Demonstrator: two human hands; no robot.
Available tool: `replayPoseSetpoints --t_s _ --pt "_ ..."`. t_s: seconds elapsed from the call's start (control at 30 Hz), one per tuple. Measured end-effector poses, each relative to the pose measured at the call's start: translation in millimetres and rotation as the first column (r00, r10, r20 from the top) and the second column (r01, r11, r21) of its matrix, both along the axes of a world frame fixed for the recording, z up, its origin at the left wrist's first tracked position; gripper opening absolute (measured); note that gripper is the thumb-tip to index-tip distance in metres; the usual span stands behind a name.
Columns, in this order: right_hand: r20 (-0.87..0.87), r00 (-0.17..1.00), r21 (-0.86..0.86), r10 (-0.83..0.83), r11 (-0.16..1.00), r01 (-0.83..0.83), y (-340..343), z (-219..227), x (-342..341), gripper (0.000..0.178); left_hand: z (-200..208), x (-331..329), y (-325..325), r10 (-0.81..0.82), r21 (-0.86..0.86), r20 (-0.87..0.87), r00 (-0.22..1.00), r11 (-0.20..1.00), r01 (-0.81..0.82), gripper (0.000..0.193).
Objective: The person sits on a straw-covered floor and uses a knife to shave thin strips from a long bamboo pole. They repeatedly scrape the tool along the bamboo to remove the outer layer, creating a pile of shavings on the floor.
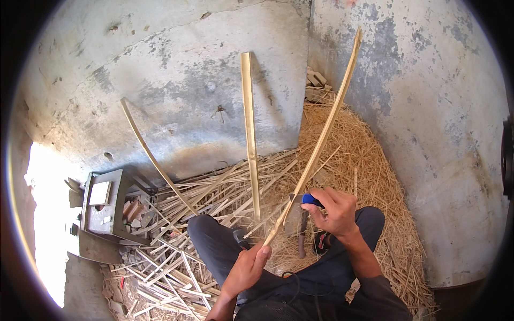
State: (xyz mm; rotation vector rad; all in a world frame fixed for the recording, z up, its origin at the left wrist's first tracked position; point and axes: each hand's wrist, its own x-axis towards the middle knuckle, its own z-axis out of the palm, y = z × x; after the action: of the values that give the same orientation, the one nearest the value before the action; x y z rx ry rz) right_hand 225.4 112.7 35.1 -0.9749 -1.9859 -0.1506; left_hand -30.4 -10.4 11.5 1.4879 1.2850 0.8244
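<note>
My left hand [248, 270] is wrapped round the lower end of a long, pale bamboo strip [326, 125], which slants up and away to the right. In my right hand [337, 210] is a knife with a blue handle [311, 200]. Its dark blade lies against the strip a little above my left hand; the exact contact is too small to make out. Between my knees, a tool with a dark, stick-like handle [302, 238] stands or lies among the shavings, its other end partly hidden.
A wide split bamboo piece [248, 117] and a thinner strip [152, 155] lean against the grey wall [187, 80]. Loose strips [176, 278] cover the floor at left; a heap of shavings [369, 160] fills the right corner. A worn wooden stool [104, 206] lies at far left.
</note>
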Motion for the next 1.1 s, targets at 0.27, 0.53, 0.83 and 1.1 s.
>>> replayPoseSetpoints --t_s 0.27,0.53,0.83,1.1 --pt "0.002 1.0 0.023 -0.017 1.0 0.017 -2.2 0.1 -8.1 0.03 -19.6 -13.1 -3.4 -0.027 -0.292 0.285 0.958 0.95 0.114 0.043" --pt "0.049 0.998 0.019 -0.031 0.999 0.031 -6.9 2.8 -9.0 0.029 -33.8 -21.1 -1.5 -0.048 -0.336 0.457 0.888 0.916 0.222 0.042" --pt "0.029 0.998 0.013 -0.052 0.999 0.052 -1.0 -6.0 -7.1 0.03 -13.2 -9.0 -7.1 -0.006 -0.009 -0.013 1.0 1.0 0.006 0.048" --pt "0.005 1.0 0.009 -0.025 1.0 0.025 -2.9 1.5 -11.4 0.03 -18.0 -15.5 -10.8 0.001 -0.32 0.359 0.933 0.94 0.122 0.053"
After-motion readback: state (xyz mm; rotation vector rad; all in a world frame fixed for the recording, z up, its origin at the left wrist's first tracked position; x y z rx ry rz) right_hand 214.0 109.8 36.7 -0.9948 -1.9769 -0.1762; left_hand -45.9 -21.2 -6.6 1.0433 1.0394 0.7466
